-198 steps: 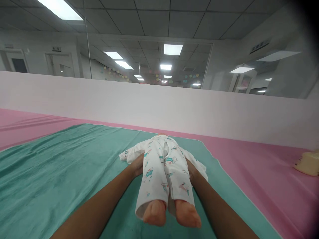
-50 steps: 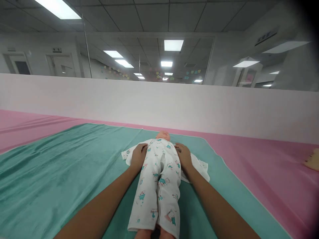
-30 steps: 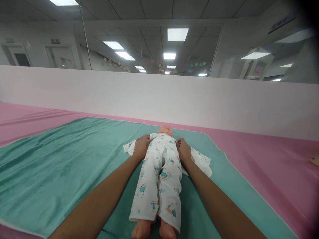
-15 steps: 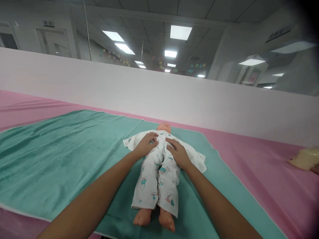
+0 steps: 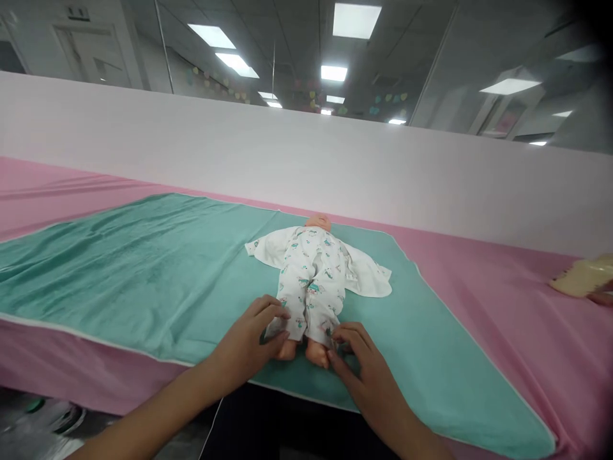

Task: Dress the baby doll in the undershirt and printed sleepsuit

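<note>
A baby doll (image 5: 318, 221) lies on its back, head away from me and feet towards me. It wears white printed trousers (image 5: 313, 287) over its legs and belly, and a white top with its sleeves (image 5: 371, 275) spread to both sides. My left hand (image 5: 251, 338) is at the cuff of the left trouser leg, fingers curved and apart from the thumb. At the other cuff, beside the doll's foot (image 5: 317, 353), is my right hand (image 5: 366, 367), its fingers and thumb apart too. No cloth is plainly pinched in either hand.
A green cloth (image 5: 158, 281) lies under the doll on a pink-covered table (image 5: 479, 275). At the far right edge is a yellowish object (image 5: 582, 276), with part of a person's hand (image 5: 604, 298) by it. A white wall (image 5: 287, 153) with glass above stands behind.
Both hands have moved from the doll's waist down towards me to the trouser cuffs. The trousers look bunched and shorter along the legs. The view has tilted down.
</note>
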`<state>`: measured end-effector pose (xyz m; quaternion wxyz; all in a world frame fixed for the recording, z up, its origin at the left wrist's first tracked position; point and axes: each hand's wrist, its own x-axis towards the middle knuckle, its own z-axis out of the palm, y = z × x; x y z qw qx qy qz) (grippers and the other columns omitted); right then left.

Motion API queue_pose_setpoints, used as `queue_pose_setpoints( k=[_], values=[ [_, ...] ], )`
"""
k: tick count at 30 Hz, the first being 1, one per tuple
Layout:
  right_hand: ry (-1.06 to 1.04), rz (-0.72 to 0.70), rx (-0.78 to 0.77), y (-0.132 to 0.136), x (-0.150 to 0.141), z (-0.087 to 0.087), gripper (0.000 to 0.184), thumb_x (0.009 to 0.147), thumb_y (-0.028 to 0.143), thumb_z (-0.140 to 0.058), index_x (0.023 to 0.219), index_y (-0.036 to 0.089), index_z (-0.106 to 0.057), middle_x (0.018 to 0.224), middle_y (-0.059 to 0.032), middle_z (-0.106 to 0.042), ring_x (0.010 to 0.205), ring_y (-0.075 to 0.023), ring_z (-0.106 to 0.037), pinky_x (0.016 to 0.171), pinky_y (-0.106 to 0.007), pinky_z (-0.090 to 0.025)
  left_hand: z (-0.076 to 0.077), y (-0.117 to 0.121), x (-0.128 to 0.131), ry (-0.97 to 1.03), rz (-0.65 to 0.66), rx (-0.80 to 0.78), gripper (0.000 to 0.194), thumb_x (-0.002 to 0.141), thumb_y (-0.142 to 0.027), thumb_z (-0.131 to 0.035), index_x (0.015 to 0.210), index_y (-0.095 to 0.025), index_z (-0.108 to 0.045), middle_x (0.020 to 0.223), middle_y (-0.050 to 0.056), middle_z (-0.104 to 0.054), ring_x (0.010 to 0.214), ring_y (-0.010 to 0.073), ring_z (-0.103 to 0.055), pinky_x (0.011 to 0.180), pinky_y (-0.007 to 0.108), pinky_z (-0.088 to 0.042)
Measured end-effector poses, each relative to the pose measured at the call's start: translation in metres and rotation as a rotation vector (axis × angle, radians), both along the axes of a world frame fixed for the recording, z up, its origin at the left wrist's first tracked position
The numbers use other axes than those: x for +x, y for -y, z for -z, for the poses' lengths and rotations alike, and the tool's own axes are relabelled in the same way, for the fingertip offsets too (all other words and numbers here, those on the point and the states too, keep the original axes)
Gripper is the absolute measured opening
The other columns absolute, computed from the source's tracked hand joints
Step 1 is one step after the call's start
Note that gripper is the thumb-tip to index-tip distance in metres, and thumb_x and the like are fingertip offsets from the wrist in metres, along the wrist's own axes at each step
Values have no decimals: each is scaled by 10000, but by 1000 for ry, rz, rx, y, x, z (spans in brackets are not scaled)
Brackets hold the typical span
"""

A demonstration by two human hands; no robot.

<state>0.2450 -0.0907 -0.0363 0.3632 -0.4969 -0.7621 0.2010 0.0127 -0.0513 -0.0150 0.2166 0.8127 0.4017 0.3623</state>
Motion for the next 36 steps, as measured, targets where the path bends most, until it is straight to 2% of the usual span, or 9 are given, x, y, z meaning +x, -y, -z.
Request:
queue_pose_setpoints(
  k=[3, 6, 11, 16, 19, 23, 28, 32, 36],
  values=[
    [7, -42, 18, 3, -9, 0, 131, 861, 159, -392, 932, 218, -485, 1014, -43, -494, 948, -157, -485, 832, -307, -421, -8, 7, -4, 45, -7, -253, 148, 817, -240, -490, 943, -219, -564, 906, 1, -550, 843, 140, -524, 777, 277, -431],
    [24, -37, 17, 1, -14, 2, 201, 820, 107, -419, 982, 218, -462, 1039, -40, -488, 963, -161, -470, 841, -309, -396, -14, 13, -4, 52, 18, -371, 158, 788, -286, -538, 930, -224, -570, 881, -18, -559, 832, 140, -525, 764, 271, -426],
    [-2, 87, -119, -4, -14, 1, 40, 832, 196, -440, 819, 208, -475, 837, -3, -524, 777, -148, -482, 695, -282, -381, -1, 19, 4, 35, 0, -251, 181, 701, -147, -580, 861, -196, -511, 908, -11, -511, 837, 131, -493, 765, 262, -405],
    [-136, 56, -174, -4, -10, -4, 88, 849, 223, -389, 805, 204, -463, 809, 6, -520, 761, -131, -483, 709, -261, -380, 10, 20, 15, -5, -73, -139, 87, 769, -152, -503, 741, -191, -430, 770, -21, -457, 706, 115, -442, 651, 241, -377],
    [-117, 26, -140, -4, -12, -3, 105, 762, 151, -463, 854, 203, -466, 884, -3, -518, 821, -138, -473, 746, -260, -371, 11, 23, 16, -28, -56, -76, 77, 818, -162, -479, 761, -195, -439, 816, -13, -466, 721, 111, -447, 655, 236, -369],
    [-94, 42, -188, -5, -14, -3, 68, 733, 146, -469, 777, 198, -470, 778, 11, -490, 735, -133, -431, 674, -248, -338, 15, 28, 15, -35, -66, -98, 58, 867, -216, -453, 810, -210, -459, 799, -16, -464, 682, 104, -453, 629, 230, -373],
    [-430, -58, -285, -3, 5, -4, 95, 736, 217, -509, 728, 193, -418, 733, 19, -387, 716, -122, -376, 656, -236, -308, 17, 28, 13, 7, -31, -78, 164, 861, -169, -435, 1004, -240, -473, 953, 20, -458, 765, 113, -481, 724, 246, -416],
    [-728, -221, -323, -2, 21, 1, 184, 672, 262, -548, 696, 188, -381, 726, 14, -352, 699, -123, -354, 627, -237, -292, 13, 24, 16, 23, -36, -83, 94, 808, -109, -458, 810, -202, -467, 882, 7, -452, 714, 103, -450, 673, 228, -405],
    [-650, -265, -368, 1, 19, -4, 209, 709, 297, -573, 705, 184, -397, 738, 12, -362, 707, -120, -365, 642, -236, -307, 12, 27, 20, -20, -33, -45, 169, 777, -48, -436, 675, -182, -449, 799, 2, -467, 713, 105, -465, 653, 225, -393]
  ],
)
